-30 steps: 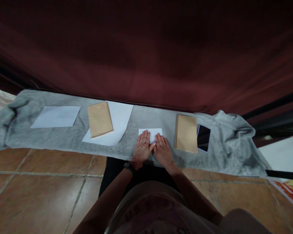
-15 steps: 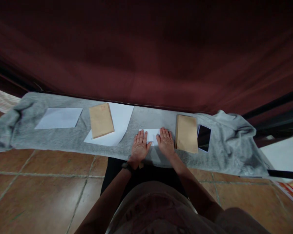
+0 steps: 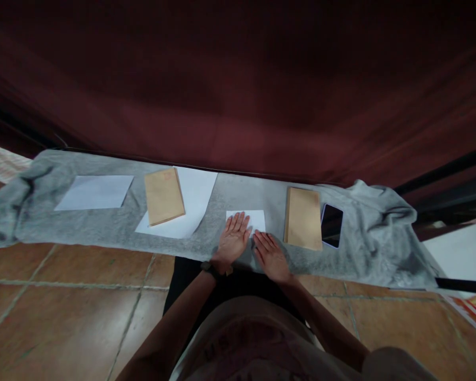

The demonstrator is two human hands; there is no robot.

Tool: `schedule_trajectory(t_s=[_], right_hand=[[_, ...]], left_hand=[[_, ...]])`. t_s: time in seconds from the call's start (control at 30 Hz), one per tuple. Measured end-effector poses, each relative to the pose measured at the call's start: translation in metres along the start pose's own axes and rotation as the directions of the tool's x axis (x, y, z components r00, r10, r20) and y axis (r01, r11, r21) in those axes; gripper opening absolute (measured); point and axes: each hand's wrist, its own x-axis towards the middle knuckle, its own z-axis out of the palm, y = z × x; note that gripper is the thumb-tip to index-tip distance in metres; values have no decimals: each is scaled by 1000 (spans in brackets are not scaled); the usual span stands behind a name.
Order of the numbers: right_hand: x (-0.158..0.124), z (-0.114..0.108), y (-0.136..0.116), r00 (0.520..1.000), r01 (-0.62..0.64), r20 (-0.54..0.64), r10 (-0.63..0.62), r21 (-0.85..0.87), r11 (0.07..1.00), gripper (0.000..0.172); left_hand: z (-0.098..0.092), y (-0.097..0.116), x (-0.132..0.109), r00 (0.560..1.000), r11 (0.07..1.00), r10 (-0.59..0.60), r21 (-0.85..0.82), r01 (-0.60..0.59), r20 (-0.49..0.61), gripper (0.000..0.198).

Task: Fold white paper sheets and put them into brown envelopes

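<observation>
Under left hand (image 3: 232,241), paper (image 3: 257,218) crosswise

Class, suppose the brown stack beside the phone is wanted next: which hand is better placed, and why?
Probably the right hand: it lies nearer the brown stack, its fingers only at the small white paper's edge, while the left hand lies over that paper.

And here's the left hand (image 3: 234,239) laid flat, palm down, fingers (image 3: 235,221) a little apart and pointing far, the right hand (image 3: 271,256) just right and slightly nearer, its fingers together, angled far and left, while left forearm (image 3: 182,313) and right forearm (image 3: 320,321) slant inward from the near side.
</observation>
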Motion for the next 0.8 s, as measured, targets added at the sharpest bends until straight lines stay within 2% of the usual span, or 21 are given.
schedule_trajectory(t_s=[0.13,0.23,0.5,0.8], right_hand=[[1,2,3,1000,-7,-26,8,47,999,40],[3,5,3,999,-5,-44,8,79,997,38],[3,6,2,997,-16,-74,22,87,996,43],[1,6,5,999,-3,-54,8,89,996,47]], left_hand=[[4,13,16,971,971,227,-88,-220,77,53],[8,15,28,953,956,286,-104,-276,103,54],[9,8,48,951,955,294,-75,-288,95,59],[13,-2,40,982,984,181,-6,-181,53,64]])
